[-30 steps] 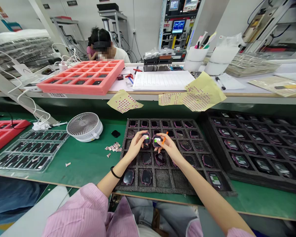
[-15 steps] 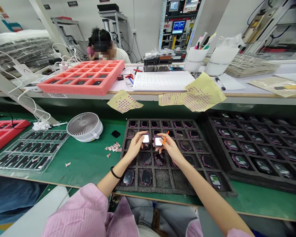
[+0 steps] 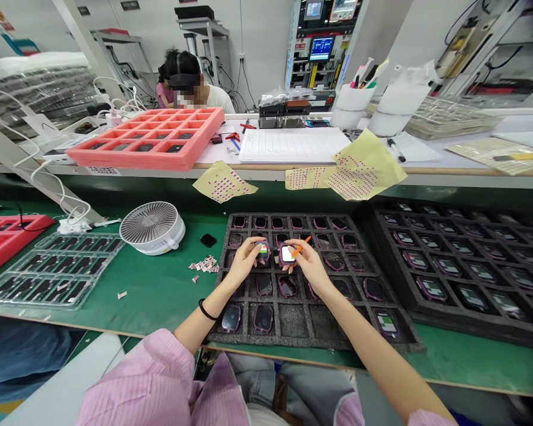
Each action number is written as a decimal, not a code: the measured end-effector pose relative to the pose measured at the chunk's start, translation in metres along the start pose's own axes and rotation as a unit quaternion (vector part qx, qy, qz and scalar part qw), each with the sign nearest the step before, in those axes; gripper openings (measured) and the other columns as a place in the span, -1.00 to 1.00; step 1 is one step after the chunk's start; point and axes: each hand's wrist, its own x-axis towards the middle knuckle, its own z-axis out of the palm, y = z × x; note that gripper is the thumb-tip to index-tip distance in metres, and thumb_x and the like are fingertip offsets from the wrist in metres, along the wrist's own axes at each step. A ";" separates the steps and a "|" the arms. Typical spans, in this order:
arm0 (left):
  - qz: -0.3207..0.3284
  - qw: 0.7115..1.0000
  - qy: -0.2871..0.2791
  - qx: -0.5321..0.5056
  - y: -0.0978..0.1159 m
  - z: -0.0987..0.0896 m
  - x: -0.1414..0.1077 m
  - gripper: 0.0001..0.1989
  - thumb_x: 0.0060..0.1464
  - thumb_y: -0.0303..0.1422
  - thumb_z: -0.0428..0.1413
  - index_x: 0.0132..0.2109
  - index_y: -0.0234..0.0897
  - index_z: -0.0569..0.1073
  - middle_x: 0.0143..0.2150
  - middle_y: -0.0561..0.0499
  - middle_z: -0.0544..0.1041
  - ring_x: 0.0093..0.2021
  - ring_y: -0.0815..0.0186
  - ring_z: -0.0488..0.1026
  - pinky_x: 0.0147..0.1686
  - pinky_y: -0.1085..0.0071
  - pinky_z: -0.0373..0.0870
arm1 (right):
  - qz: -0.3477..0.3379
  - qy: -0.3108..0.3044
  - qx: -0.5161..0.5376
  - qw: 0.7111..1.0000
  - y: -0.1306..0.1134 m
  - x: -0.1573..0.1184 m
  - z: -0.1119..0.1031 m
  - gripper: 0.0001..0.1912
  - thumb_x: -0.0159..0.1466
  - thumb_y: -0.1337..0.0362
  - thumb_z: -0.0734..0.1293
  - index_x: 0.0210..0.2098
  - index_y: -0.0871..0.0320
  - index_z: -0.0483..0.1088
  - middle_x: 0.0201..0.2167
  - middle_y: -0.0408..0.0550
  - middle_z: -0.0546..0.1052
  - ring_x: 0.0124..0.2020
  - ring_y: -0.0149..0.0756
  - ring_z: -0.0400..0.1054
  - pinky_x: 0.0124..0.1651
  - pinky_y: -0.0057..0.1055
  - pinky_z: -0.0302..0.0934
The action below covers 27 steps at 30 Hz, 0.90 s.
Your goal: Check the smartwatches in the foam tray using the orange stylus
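Observation:
Above a dark foam tray (image 3: 313,313), my left hand (image 3: 247,255) grips a small watch-like device (image 3: 262,251) whose lit screen shows colours. Beside it, my right hand (image 3: 305,259) grips a second device (image 3: 287,254) with a white lit screen. An orange stick-like tool (image 3: 302,245) also sits between the fingers of my right hand. The two devices are a short gap apart. More such devices with dark screens lie in the tray's compartments around and below my hands, among them one (image 3: 263,318) near the front edge.
Left of the tray are a white fan (image 3: 153,227), a loose dark piece (image 3: 208,240), small scraps (image 3: 204,264) and a clear plastic tray (image 3: 48,269). A second foam tray (image 3: 453,305) stands right. A red tray (image 3: 190,157) rests on the shelf; people sit behind it.
The screen of the device in my left hand has gone from white to a coloured picture. My right hand and its device have shifted slightly right, and the orange tool has tilted.

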 end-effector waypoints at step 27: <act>0.020 0.999 -0.018 -0.021 -0.003 0.000 0.001 -0.56 0.07 -0.23 0.14 0.08 -0.27 0.37 -0.35 0.01 0.47 -0.40 0.37 0.43 -0.58 0.56 0.30 | 0.002 0.000 -0.017 1.000 0.001 0.000 0.000 -0.58 0.09 0.07 0.44 -0.13 0.08 0.32 -0.43 -0.17 0.42 -0.56 -0.36 0.42 -0.61 -0.46 0.23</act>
